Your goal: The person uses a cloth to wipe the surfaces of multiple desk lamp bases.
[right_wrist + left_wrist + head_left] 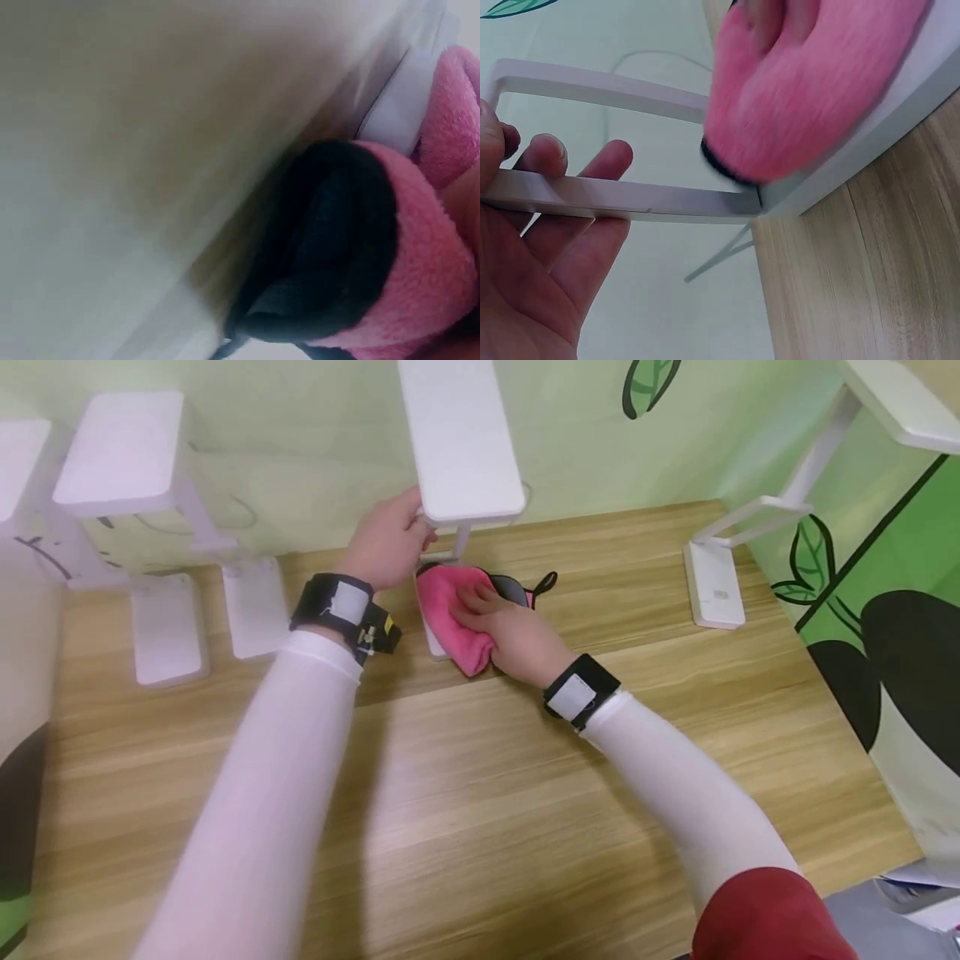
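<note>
A white desk lamp (468, 443) stands near the wall, its flat head overhanging both hands. My left hand (386, 539) grips the lamp's slim frame-like arm (630, 196); the left wrist view shows fingers passing through the frame. My right hand (525, 639) holds a fluffy pink cloth (450, 602) against the lamp's base (437, 645), its fingers over the cloth and part of the cloth bunched by the thumb. In the right wrist view the cloth's dark grey side and black edging (337, 240) fold outward. The cloth covers most of the base.
Other white lamps stand on the wooden table (450, 793): one at the left (168, 631), another beside it (255, 610), and one at the right (716, 585). A pale green wall (315, 443) with leaf drawings runs behind. A black loop (547, 582) sticks out from the cloth.
</note>
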### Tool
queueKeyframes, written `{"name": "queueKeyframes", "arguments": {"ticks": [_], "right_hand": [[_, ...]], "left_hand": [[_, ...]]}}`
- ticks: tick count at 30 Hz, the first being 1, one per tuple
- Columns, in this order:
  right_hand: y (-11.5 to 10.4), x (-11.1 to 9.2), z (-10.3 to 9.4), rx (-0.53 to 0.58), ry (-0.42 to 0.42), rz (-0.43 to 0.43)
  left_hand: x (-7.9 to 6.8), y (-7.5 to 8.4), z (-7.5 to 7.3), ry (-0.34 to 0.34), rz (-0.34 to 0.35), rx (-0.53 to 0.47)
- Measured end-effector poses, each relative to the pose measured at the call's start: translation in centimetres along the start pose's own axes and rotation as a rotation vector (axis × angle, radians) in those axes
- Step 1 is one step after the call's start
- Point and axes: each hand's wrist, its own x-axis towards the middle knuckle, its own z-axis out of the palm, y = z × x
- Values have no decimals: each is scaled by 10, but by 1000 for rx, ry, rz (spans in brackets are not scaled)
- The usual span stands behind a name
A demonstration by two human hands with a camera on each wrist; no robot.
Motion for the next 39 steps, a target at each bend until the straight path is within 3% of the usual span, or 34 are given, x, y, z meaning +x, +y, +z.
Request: {"name": "queueKeyframes", "arguments": {"ticks": [5, 9, 13, 18, 23, 28, 33, 39], "right_hand": [[-13, -23, 0, -65, -50, -70], [-28, -28, 1, -106, -106, -127], [-38, -19, 1, -98, -133, -157], [-35, 9, 0, 10, -149, -146], [-20, 37, 1, 47, -105, -121], [-3, 46, 2, 65, -21, -53], [13, 36, 1, 101, 49, -8], [20, 8, 0, 92, 75, 53]], "left_hand": [[0, 0, -1, 11, 5, 2], [1, 1, 0, 22, 8, 4], [0, 2, 2, 29, 14, 9], [0, 2, 6, 23, 33, 10], [2, 1, 8, 17, 41, 14], [2, 0, 7, 11, 43, 30], [0, 1, 4, -1, 30, 21], [-1, -2, 0, -8, 0, 0]]}}
